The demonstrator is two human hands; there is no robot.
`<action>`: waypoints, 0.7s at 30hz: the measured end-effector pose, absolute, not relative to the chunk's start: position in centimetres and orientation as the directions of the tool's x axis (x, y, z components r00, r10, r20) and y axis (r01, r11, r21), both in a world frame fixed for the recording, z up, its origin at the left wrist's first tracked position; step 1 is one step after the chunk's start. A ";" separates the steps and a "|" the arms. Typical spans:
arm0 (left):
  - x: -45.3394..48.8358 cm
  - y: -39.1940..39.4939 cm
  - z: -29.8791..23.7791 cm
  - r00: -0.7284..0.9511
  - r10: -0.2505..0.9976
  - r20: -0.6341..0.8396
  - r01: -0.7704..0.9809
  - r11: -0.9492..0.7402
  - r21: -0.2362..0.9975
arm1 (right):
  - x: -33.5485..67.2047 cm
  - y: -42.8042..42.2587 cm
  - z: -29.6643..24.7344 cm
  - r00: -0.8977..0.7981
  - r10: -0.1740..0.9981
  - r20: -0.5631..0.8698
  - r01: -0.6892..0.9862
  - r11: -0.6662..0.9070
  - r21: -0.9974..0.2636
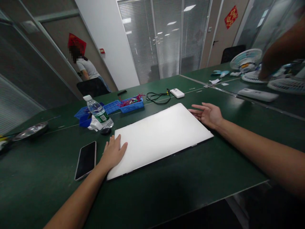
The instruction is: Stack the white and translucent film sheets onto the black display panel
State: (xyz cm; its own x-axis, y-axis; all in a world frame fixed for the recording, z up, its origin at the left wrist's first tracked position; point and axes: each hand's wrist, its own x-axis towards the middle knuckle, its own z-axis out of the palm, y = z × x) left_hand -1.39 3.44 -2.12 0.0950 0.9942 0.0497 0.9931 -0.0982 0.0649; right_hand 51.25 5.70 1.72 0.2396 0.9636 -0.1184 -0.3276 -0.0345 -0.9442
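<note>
A large white flat panel [160, 135] lies on the green table [166, 190] in front of me. My left hand [113, 153] rests flat on the panel's left edge, fingers stretched out. At the panel's far right corner, my right hand [207, 114] is open, palm turned up and inward, fingers spread beside the edge. Neither hand holds anything.
A black phone [86, 159] lies left of my left hand. Behind it stand a water bottle [98, 112], blue trays [130, 105], a black cable [157, 96] and a white power bank [177, 93]. Fan parts [247, 60] and another person's arm [281, 51] are at right. A person stands at back left.
</note>
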 end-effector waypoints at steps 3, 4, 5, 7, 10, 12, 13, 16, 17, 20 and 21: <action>-1.5 3.5 -2.3 0.087 0.994 0.066 0.993 -0.093 0.079 | 50.9 5.3 2.0 0.224 0.971 -0.082 -0.474 0.035 -0.880; -1.6 3.6 -2.4 0.087 0.993 0.075 0.992 -0.093 0.084 | 50.6 5.2 2.0 0.225 0.973 -0.056 -0.485 0.062 -0.872; -1.6 3.6 -2.5 0.088 0.993 0.082 0.992 -0.095 0.089 | 50.3 5.1 2.0 0.222 0.975 -0.029 -0.489 0.086 -0.868; -1.6 3.6 -2.5 0.092 0.992 0.087 0.990 -0.100 0.096 | 49.6 4.9 1.9 0.192 0.981 0.022 -0.489 0.115 -0.864; -1.5 3.6 -2.4 0.095 0.992 0.079 0.991 -0.102 0.089 | 48.9 4.5 1.9 0.154 0.987 0.053 -0.475 0.121 -0.872; -1.3 3.5 -2.1 0.094 0.993 0.066 0.992 -0.099 0.082 | 48.8 4.3 1.9 0.148 0.989 0.005 -0.454 0.073 -0.888; -1.3 3.5 -2.0 0.094 0.994 0.059 0.992 -0.098 0.080 | 48.8 4.2 1.9 0.134 0.990 -0.039 -0.440 0.024 -0.898; -1.2 3.4 -1.8 0.097 0.995 0.037 0.992 -0.100 0.075 | 48.9 4.1 1.7 0.005 0.989 -0.148 -0.361 -0.136 -0.923; -1.1 3.3 -1.8 0.101 0.994 0.035 0.992 -0.103 0.072 | 49.0 4.3 1.7 -0.030 0.987 -0.157 -0.324 -0.158 -0.933; -0.7 2.8 -1.2 0.099 0.992 0.077 0.995 -0.101 0.023 | 49.3 4.9 1.3 0.010 0.990 -0.143 -0.223 -0.137 -0.965; -0.4 2.4 -0.8 0.102 0.987 0.127 0.995 -0.101 -0.017 | 49.4 5.2 1.1 0.056 0.989 -0.137 -0.198 -0.124 -0.972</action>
State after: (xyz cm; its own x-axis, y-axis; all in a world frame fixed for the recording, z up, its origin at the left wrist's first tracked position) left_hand -0.43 2.45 -0.79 0.1018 0.9867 0.1268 0.9948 -0.1005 -0.0166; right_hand 49.42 5.19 1.09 0.0555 0.9890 -0.1371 -0.1978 -0.1237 -0.9724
